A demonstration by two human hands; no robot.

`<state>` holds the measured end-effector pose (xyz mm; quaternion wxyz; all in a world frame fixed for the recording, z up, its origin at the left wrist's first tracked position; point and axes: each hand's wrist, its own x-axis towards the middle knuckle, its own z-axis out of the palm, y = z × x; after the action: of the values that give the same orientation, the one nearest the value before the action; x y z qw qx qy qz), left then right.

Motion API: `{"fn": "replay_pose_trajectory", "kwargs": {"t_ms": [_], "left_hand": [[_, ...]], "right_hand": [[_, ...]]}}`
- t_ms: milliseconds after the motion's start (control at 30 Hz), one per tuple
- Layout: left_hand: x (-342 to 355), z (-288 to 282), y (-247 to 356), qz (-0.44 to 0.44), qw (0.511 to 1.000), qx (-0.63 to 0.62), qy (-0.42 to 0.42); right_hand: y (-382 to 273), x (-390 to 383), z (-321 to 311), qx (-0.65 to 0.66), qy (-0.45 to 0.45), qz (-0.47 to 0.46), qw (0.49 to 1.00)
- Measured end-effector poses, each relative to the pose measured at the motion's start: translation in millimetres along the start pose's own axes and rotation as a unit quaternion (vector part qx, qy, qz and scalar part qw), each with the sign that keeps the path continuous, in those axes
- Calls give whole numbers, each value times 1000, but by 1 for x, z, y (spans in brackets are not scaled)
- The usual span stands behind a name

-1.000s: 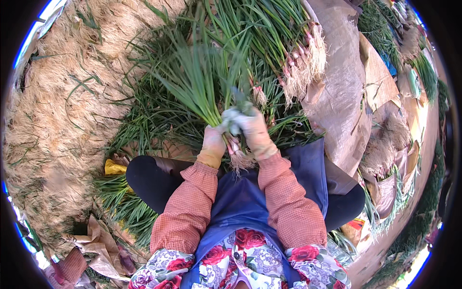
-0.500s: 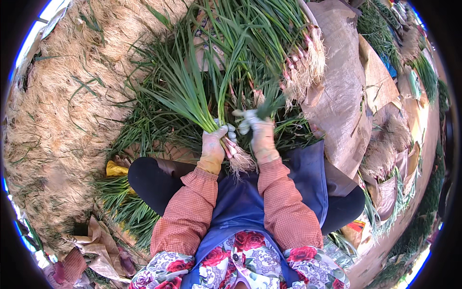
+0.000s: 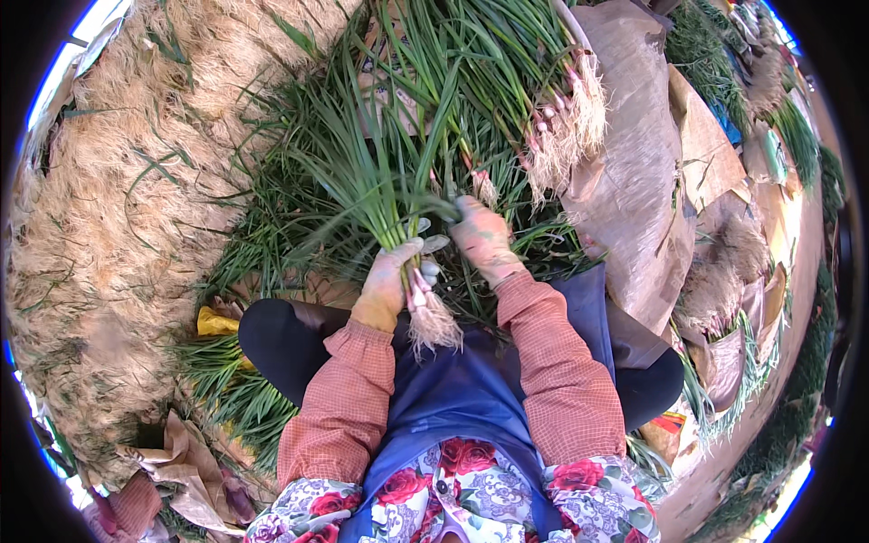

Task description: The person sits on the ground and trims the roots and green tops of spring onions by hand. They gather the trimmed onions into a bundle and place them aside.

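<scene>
Straw-strewn ground (image 3: 118, 226) is spread with brown sacking (image 3: 634, 181); a bunch of green onions (image 3: 398, 208) is gripped by the left hand (image 3: 389, 276); the right hand (image 3: 484, 237) is closed on leaves.

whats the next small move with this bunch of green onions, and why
Probably bring the right hand back onto the bunch of green onions. Only the left hand grips it, near the roots, and the right hand rests on loose stalks beside it.

matt cloth gloves (image 3: 389, 281), glossy leaves (image 3: 362, 172), crumpled paper (image 3: 634, 181).
</scene>
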<state>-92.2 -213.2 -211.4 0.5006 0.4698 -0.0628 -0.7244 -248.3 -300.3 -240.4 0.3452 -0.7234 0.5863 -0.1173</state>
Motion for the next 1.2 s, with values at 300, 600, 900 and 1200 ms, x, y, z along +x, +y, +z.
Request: {"fn": "replay_pose_trajectory", "kwargs": {"t_ms": [300, 600, 900, 1200], "left_hand": [[-7, 13, 64, 196, 958, -146, -153], [18, 28, 43, 196, 918, -227, -259], [21, 31, 44, 193, 914, -228, -275], [-3, 20, 37, 133, 981, -63, -124]], "right_hand": [[61, 16, -52, -18, -242, 59, 968], [38, 81, -50, 39, -145, 89, 985], [64, 82, 1, 363, -46, 131, 921], [20, -6, -58, 347, -144, 75, 924]]}}
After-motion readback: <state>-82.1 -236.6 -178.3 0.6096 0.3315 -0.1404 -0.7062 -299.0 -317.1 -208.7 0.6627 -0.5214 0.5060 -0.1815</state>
